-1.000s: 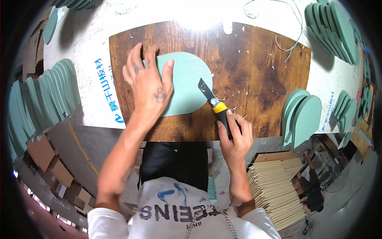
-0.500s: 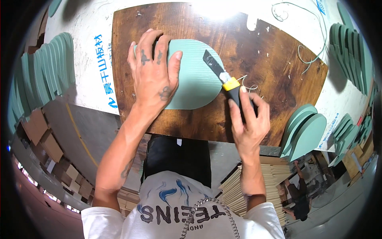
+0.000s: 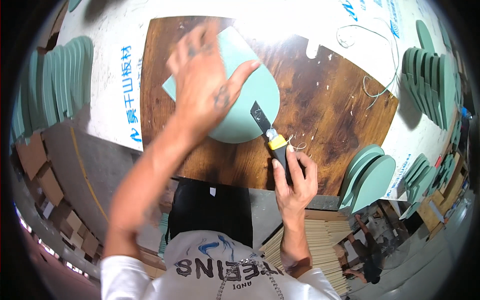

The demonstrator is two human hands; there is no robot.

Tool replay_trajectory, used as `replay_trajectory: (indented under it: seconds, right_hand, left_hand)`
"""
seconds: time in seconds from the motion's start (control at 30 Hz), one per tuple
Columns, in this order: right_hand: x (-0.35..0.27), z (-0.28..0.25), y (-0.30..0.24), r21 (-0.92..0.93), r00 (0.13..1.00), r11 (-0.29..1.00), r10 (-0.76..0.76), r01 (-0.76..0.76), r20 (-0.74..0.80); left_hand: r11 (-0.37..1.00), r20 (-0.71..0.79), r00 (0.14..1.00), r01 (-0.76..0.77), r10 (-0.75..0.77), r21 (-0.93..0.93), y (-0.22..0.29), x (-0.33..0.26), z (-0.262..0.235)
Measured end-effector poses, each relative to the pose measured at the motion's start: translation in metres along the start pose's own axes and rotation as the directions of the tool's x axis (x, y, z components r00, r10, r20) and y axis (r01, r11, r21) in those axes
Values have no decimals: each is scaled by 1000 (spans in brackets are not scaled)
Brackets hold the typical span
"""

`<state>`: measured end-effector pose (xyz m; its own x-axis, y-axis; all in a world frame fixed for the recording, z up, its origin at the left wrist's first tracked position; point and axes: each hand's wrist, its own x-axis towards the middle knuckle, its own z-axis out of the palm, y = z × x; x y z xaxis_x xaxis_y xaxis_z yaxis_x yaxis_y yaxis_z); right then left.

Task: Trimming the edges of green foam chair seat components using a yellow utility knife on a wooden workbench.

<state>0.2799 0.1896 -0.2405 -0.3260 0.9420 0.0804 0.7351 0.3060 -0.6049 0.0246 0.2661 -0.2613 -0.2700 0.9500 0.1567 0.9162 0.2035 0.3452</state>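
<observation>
A flat green panel [image 3: 257, 92], rounded at one end and straight at the other, lies on a dark wood-grain board [image 3: 335, 110]. Its curved end points toward me and its corners lie to the far and left sides. Over its left part is my left hand [image 3: 200, 75], blurred, with thumb stretched out and fingers extended; I cannot tell how firmly it touches. My right hand [image 3: 297, 182] grips a black and yellow utility knife [image 3: 278, 143]. The knife's dark blade extends over the panel's curved edge; a thin curled strip [image 3: 298, 145] is beside the handle.
Green panels stand in rows at the left [image 3: 60, 80] and far right [image 3: 430, 82] of the white tabletop [image 3: 107, 100]. More panels [image 3: 372, 175] stand by the board's near right corner. A loose thin strand [image 3: 367, 92] curls at the back right. Another person [image 3: 370, 252] is beyond, lower right.
The green panel has turned clockwise, its rounded end swinging from the right toward me. My left hand has shifted with it, thumb spreading. My right hand and the knife have moved left and nearer.
</observation>
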Motion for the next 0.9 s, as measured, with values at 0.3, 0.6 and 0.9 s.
replay_trajectory:
  seconds: [0.3,0.6,0.9]
  right_hand:
    - [12,7,-8,-16,998,1000,7,-8,-57]
    - [68,-2,17,-12,988,988,-152,152,-13]
    - [91,1,25,-5,984,984,-178,178,7]
  left_hand:
    - [995,-63,994,95,-93,35,-7,-23,6]
    - [997,-52,997,49,-52,-66,-11,-16,4]
    - [993,-81,996,-38,30,-107,-17,-6,1]
